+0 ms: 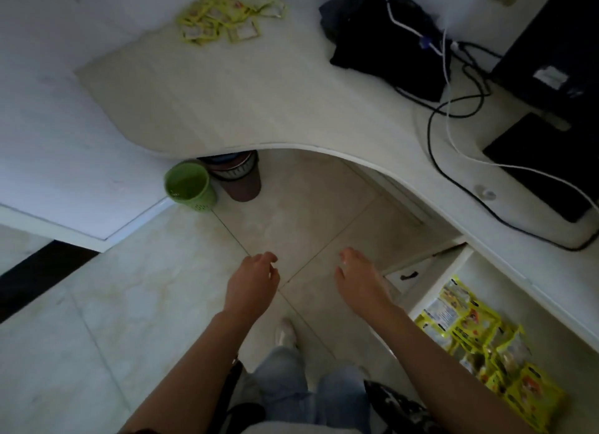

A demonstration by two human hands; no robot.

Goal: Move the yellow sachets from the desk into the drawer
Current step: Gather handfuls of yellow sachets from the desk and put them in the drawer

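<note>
- Sachets [230, 18] on the desk [259, 109] appear light, thin and floppy; pinching at edges is advised.
- Left hand [252, 284] loosely curled, right hand [359, 278] spread; nothing is held.
- Drawer [431, 291] is seen open.

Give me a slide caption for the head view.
Empty hands between desk sachets and filled drawer.

Sachets [228, 16] lie on the desk [227, 109] at 11 o'clock; a bag [382, 41] sits at 1 o'clock; the drawer [431, 291], at 4 o'clock, holds more sachets [486, 346]; two bins [191, 187] stand under the desk's edge.
</note>
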